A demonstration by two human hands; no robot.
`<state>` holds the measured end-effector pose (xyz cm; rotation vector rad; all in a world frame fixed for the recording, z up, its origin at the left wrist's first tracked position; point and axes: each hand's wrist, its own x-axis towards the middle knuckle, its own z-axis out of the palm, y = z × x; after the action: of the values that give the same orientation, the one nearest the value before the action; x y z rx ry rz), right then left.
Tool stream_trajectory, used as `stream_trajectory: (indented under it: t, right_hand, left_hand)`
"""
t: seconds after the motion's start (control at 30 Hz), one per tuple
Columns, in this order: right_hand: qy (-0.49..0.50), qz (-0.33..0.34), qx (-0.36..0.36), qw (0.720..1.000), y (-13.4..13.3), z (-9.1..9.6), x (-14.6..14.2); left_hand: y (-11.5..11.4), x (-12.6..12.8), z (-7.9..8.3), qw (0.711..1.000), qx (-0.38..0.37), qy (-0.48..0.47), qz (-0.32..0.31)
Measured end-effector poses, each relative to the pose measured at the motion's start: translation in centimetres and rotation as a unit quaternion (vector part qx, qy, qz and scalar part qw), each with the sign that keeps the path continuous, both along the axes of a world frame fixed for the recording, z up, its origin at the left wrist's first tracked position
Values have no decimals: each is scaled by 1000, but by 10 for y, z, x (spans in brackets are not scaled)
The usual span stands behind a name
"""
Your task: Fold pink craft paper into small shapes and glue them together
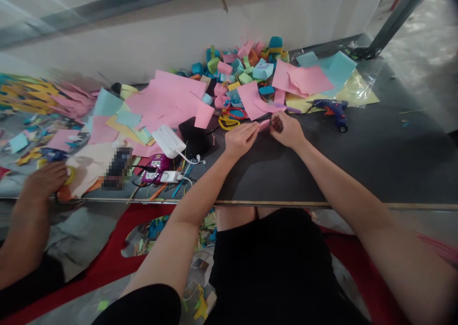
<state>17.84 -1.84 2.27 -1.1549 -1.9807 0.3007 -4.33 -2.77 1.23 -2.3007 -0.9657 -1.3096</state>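
Observation:
My left hand (241,140) is closed on one end of a small pink paper piece (264,125) above the dark table. My right hand (286,130) has its fingers pinched at the piece's other end; what exactly lies between those fingertips is hidden. Just beyond my left hand are scissors with red and yellow handles (229,123). A blue glue gun (332,111) with an orange trigger lies to the right of my right hand. Behind my hands, pink paper sheets (253,100) and a thin purple-handled tool (291,109) lie close by.
Small folded coloured pieces (246,72) are heaped against the wall. Left of me are pink sheets (168,98), a white power bank-like box (168,141) and a purple power strip (157,167) with cords. A co-worker's hand (46,179) is at the far left. Scraps litter the floor.

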Motion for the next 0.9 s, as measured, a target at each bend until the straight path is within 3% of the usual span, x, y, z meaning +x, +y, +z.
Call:
stream_trajectory:
  t: [0.17,0.27,0.43,0.53,0.6,0.7,0.8,0.9]
  right_hand:
    - [5,56,-33,998,-6,4,-3]
    - [145,81,-111,980,-12,5,-11]
    - [295,20,-172,940,-4,-7,-21]
    - [304,7,-189,934,5,-15,-18]
    - [232,11,-147,961,6,-17,-16]
    - [93,22,-22,995,0,-13,-14]
    - [28,33,62,997,-7,-6,-14]
    - [39,22,96,994,-11,0,-11]
  left_hand:
    - [-4,3,2,999,36,6,-5]
    - [-6,7,1,1000,-9,23,-18]
    - [-9,17,0,995,-76,62,-35]
    - [-9,17,3,996,-83,28,-17]
    - [-7,15,6,996,-88,-5,2]
    - [-5,11,7,996,-84,-29,8]
    - [-4,11,4,997,-75,-14,-17]
    - [-2,13,-3,996,-80,-38,-29]
